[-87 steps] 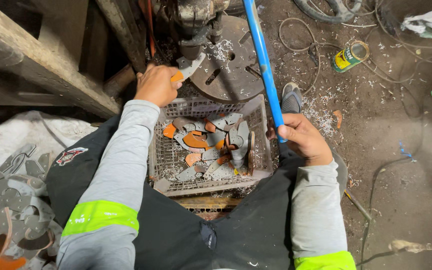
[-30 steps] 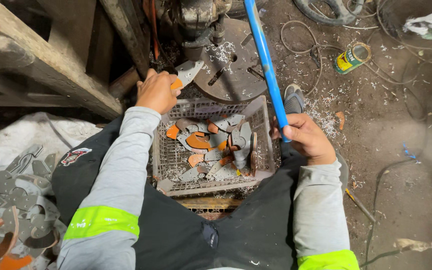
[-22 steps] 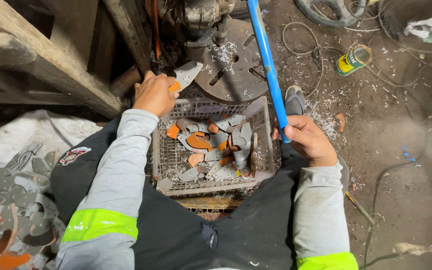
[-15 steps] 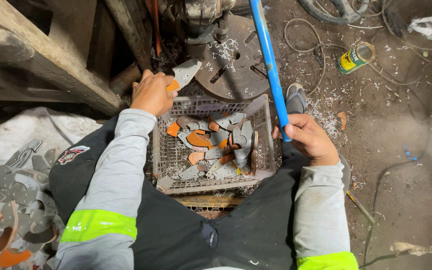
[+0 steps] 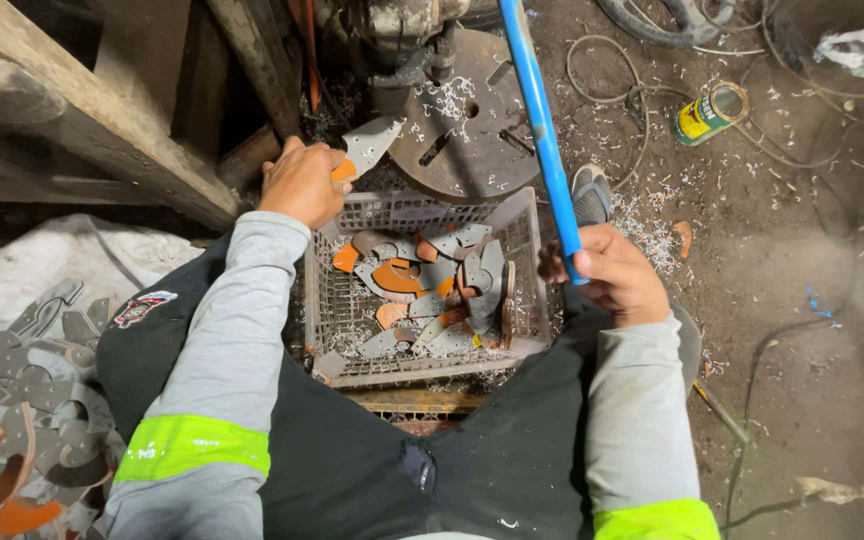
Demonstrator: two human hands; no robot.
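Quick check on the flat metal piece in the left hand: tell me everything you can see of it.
The metal piece is a thin flat grey plate cutout, roughly wedge-shaped with a notched edge, dull and scuffed, with an orange patch at the gripped end. The left hand pinches that end; the rest points up and right toward the round machine plate, close to its left rim. Contact with the plate cannot be told. It is held above the far rim of the plastic crate.

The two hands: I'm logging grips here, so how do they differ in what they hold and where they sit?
The left hand pinches a flat grey metal piece beyond the crate; the right hand wraps a blue handle beside the crate. The left arm is stretched forward, the right bent closer. Both are bare.
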